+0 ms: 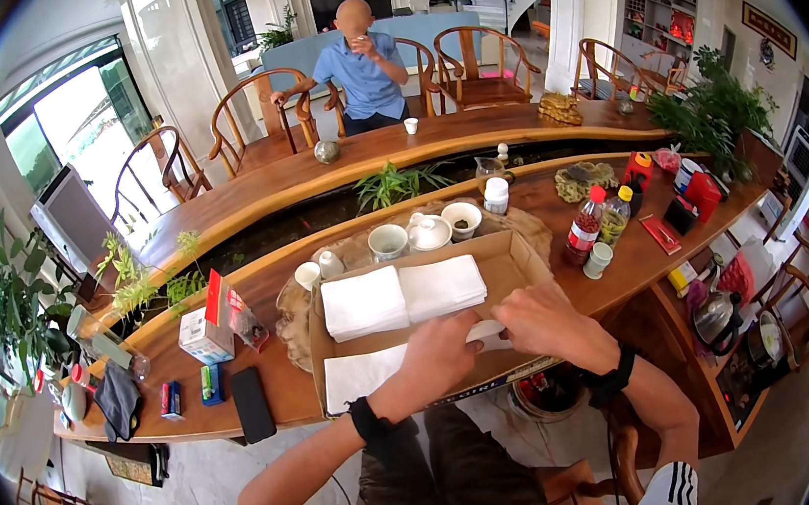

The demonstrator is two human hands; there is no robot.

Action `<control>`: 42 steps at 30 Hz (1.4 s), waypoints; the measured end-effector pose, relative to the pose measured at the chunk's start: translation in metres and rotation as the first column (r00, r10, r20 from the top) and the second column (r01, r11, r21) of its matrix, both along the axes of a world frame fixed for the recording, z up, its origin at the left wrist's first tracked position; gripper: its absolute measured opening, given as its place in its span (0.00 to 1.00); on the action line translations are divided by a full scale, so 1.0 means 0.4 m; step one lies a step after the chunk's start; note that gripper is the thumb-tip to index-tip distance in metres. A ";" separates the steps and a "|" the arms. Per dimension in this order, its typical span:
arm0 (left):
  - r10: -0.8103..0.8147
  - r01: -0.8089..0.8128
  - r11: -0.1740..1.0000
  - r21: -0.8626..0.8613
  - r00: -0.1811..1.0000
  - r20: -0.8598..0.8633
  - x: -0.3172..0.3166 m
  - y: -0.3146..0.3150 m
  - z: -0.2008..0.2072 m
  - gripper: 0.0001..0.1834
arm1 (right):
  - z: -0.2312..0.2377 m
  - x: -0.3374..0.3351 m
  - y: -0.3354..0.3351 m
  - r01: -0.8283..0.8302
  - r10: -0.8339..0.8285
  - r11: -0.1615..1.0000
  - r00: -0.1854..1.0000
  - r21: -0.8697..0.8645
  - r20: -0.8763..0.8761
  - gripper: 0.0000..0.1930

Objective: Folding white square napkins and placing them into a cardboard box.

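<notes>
The left hand [435,353] and the right hand [542,319] are working close together, fingers drawn in, and are pinching a small white sheet [485,330] between them over the near right part of an open box [514,259]. Two white stacks [364,303] are lying side by side in the box, just beyond the left hand, and a third stack [363,373] is lying left of that hand, partly hidden by it. The box is resting on the desk [294,397]. Beyond the hands, a lidded bowl [430,232] is standing among cups [388,242]. A red-capped bottle [586,224] is standing beyond the right hand, to its right; a phone [253,404] is lying well left of the left hand. Across the desk, a person [364,74] is sitting.
</notes>
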State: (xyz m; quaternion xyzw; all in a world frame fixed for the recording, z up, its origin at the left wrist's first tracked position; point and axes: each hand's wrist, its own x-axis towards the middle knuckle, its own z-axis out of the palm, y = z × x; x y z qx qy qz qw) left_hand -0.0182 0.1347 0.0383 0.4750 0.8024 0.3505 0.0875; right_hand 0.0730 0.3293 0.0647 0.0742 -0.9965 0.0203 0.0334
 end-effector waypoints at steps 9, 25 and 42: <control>0.010 -0.014 0.998 -0.055 0.997 -0.072 0.003 0.002 -0.031 0.21 | -0.048 -0.010 -0.007 0.003 -0.001 0.997 1.000 -0.071 0.024 0.08; -0.010 0.009 1.000 -0.008 0.999 -0.054 0.007 -0.016 0.001 0.18 | -0.058 0.006 0.022 0.014 -0.017 0.997 0.999 -0.075 -0.044 0.04; 0.006 -0.004 1.000 0.016 0.995 -0.099 -0.002 -0.019 -0.012 0.17 | -0.078 0.006 0.008 0.016 -0.022 0.994 0.998 -0.111 -0.058 0.06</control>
